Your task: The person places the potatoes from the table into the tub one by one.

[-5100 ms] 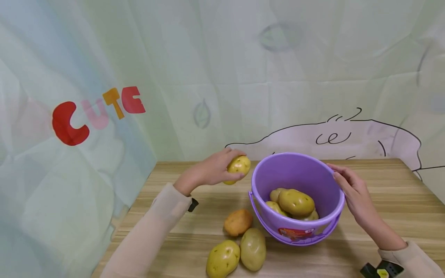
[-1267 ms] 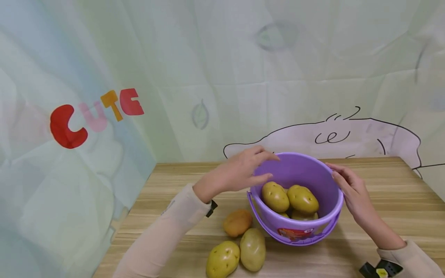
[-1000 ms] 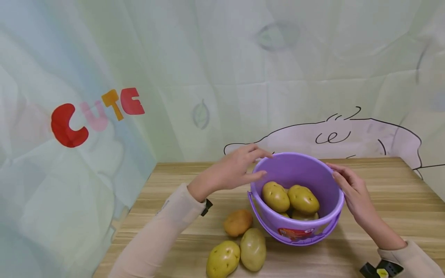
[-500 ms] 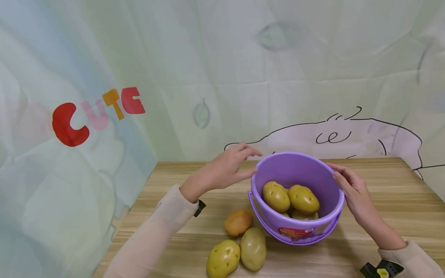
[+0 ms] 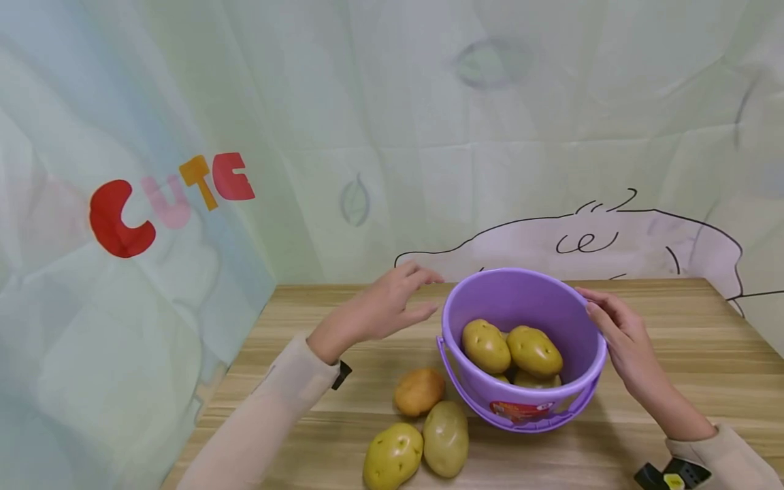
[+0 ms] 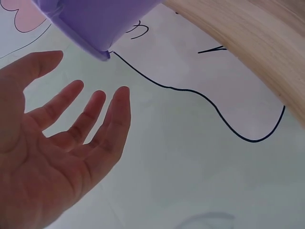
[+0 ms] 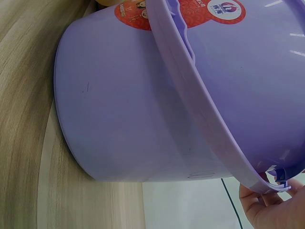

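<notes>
Potatoes [image 5: 535, 351] in bucket [image 5: 520, 296]; three more potatoes [image 5: 446, 439] left.

L hand [image 5: 381, 306], bare, hangs in midair, palm hollowed, thumb & fingers [image 6: 120, 119] apart, slightly bent. R hand [image 5: 621, 332], bare, grips w/ thumb opp. curled fingers. 2 arms in beige cloth sleeves [image 5: 260, 418] angle fwd & inward.

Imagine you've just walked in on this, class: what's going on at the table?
A person's right hand holds the rim of a purple bucket standing on a wooden table. Their left hand is empty, raised beside the bucket without touching it. Several potatoes are inside, some partly hidden. Three more potatoes, one of them orange-brown, lie outside on the tabletop.
</notes>
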`<action>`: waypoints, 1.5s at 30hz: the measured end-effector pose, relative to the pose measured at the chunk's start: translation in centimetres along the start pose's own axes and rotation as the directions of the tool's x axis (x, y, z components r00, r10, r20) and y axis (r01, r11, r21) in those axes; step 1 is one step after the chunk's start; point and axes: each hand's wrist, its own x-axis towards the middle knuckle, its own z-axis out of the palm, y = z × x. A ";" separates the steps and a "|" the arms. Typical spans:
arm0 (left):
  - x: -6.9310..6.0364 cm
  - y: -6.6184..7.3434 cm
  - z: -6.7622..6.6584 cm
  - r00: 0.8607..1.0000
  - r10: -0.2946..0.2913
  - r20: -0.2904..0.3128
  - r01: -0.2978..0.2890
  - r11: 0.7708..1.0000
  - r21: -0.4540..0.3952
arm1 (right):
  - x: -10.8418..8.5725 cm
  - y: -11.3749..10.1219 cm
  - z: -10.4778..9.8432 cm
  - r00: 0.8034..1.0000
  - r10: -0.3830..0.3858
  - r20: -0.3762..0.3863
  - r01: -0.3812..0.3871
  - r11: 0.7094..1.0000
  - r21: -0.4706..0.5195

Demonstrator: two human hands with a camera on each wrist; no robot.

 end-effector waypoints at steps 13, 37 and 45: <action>-1.1 -1.3 1.9 0.986 -0.071 0.151 0.073 0.997 -0.009 | 0.0 0.1 0.0 1.000 -0.009 -0.003 0.009 1.000 0.006; -2.5 -1.9 5.3 0.921 -0.097 0.378 0.152 0.981 -0.119 | -0.1 0.1 0.1 1.000 0.004 -0.002 -0.004 1.000 -0.012; -2.8 -2.2 6.4 0.901 -0.089 0.424 0.167 0.974 -0.151 | 0.0 0.1 0.1 1.000 -0.014 -0.007 0.014 1.000 0.005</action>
